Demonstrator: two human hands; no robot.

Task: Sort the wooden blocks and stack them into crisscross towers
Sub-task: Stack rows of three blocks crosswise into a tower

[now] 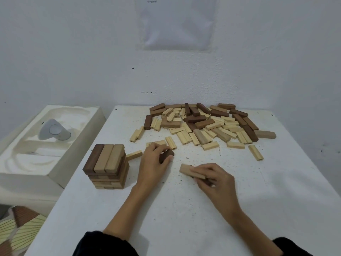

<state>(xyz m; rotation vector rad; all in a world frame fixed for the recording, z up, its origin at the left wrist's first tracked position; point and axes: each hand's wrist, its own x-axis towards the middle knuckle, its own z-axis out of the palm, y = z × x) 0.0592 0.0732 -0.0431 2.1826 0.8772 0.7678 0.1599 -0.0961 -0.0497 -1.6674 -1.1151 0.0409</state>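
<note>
A person's left hand (153, 161) grips a short dark brown rectangular wooden block (167, 155) above a white, speckled counter (166, 218). The fingers (156, 146) curl over the block's top and the thumb is tucked beneath, so only the block's rounded far end shows, toward 2 o'clock from the palm. At 4 o'clock from that hand, the right hand (215, 179) holds a pale tan smooth-sawn wooden block (187, 169). Its fingers (198, 170) curl along the near half while the bare square end juts out toward 10 o'clock. Whether that block touches the counter cannot be told.

At 9 o'clock from the left hand stands a square crisscross tower of wooden blocks (107, 165). Its top layer is one dark brown block and two pale ones laid side by side, and the layers beneath run crosswise. A single pale wooden block (134, 155) lies just beside the tower's upper right corner. At 12 o'clock, against the wall, sprawls a loose heap of dark brown, tan and pale grooved wooden blocks (203, 122), with strays spilling toward the hands.

Beyond the counter's edge at 9 o'clock sits a white moulded foam tray (24, 159) cradling a grey rounded plastic device (52, 131). A white paper sheet (177, 23) hangs on the rough white wall.
</note>
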